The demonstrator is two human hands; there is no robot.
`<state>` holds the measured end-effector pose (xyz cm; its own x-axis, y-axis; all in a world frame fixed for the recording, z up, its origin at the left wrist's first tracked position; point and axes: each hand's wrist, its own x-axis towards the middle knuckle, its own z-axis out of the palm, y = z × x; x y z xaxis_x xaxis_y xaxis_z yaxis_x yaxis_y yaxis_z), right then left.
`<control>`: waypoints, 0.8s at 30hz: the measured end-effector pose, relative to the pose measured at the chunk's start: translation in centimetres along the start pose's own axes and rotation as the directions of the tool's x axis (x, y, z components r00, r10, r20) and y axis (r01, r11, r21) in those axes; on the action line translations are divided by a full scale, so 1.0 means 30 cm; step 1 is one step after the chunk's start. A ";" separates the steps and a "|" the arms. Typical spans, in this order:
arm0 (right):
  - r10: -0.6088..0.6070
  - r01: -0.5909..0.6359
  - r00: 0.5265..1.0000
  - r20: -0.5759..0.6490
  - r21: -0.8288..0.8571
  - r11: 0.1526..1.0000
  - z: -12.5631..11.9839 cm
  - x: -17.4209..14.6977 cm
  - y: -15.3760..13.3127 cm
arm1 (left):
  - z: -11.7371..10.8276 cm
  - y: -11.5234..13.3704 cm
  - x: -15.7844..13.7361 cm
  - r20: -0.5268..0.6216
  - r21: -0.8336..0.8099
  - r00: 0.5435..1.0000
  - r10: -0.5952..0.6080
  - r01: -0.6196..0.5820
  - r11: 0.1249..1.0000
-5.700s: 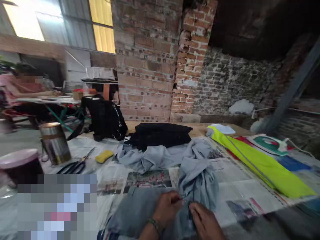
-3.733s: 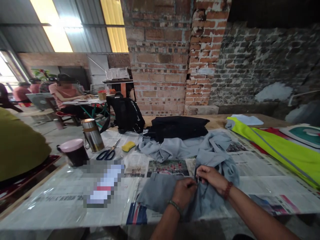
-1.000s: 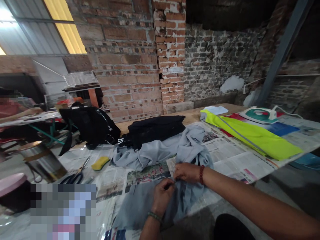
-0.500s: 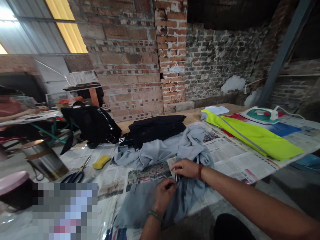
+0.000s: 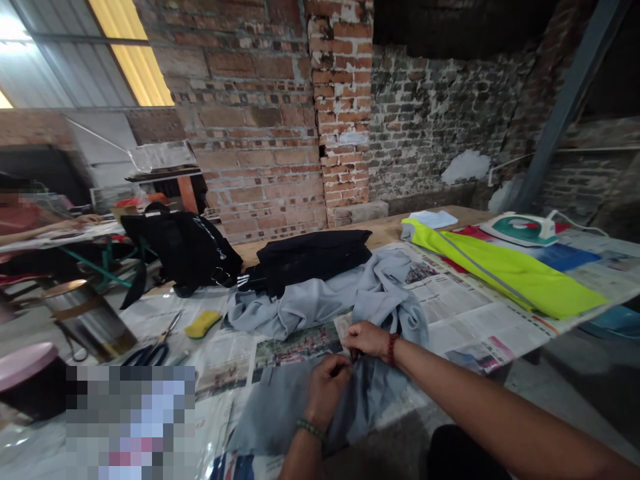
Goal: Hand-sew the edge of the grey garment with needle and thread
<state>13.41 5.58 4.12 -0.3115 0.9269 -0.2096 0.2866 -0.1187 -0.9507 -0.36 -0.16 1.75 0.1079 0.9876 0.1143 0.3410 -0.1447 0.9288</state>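
At the near edge of a table spread with newspaper sheets under clear plastic [image 5: 445, 327], a length of soft grey woven cloth [image 5: 275, 407] lies beneath both of the person's hands. The left hand [image 5: 327, 387], with a dark green beaded bracelet at its wrist, is curled with thumb and forefinger pinched on a fold of the cloth. Just beside it, the right hand [image 5: 370, 341], wearing a red beaded bracelet, bends its fingers down to the same fold; whether they grip anything small cannot be told. Farther back, more grey fabric lies crumpled, touching a folded black garment with white stripes [image 5: 315, 257]. Left of that pile stands a black fabric backpack with a silvery zip [image 5: 185, 253]. Nearer on the left are a yellow sponge [image 5: 203, 325], scissors with dark handles [image 5: 150, 350], a leaning-looking steel flask with a brown band [image 5: 90, 320] and a dark cup with a pink lid [image 5: 30, 380]. Across on the right, a long neon-yellow cloth with a grey stripe [image 5: 515, 277] lies near a white and green clothes iron [image 5: 520, 229], which rests over red and blue fabric.
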 end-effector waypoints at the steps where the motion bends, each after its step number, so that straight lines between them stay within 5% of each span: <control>1: -0.015 0.015 1.000 0.001 -0.029 0.999 0.000 0.000 0.001 | 0.000 0.002 -0.001 -0.001 -0.001 1.000 -0.002 0.002 1.000; 11: -0.203 0.252 0.967 0.156 -0.437 0.864 -0.015 -0.020 0.012 | -0.004 -0.011 0.004 -0.013 -0.036 0.999 -0.047 0.047 0.998; 17: -0.619 0.538 0.786 -0.008 -0.485 0.690 -0.056 -0.092 0.002 | -0.002 -0.013 0.007 0.015 -0.083 0.998 -0.061 0.062 0.995; 21: -0.719 0.624 0.693 0.050 -0.541 0.563 -0.050 -0.144 0.048 | -0.004 -0.011 0.005 0.020 -0.094 0.998 -0.060 0.062 0.994; 24: -0.723 0.619 0.683 0.104 -0.607 0.499 -0.026 -0.158 0.087 | -0.004 -0.010 0.004 0.023 -0.086 0.999 -0.046 0.047 0.995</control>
<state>16.35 1.17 2.82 -0.5139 0.6822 0.5202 0.4995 0.7309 -0.4650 -0.55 0.03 1.53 0.1132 0.9915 0.0639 0.2640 -0.0920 0.9601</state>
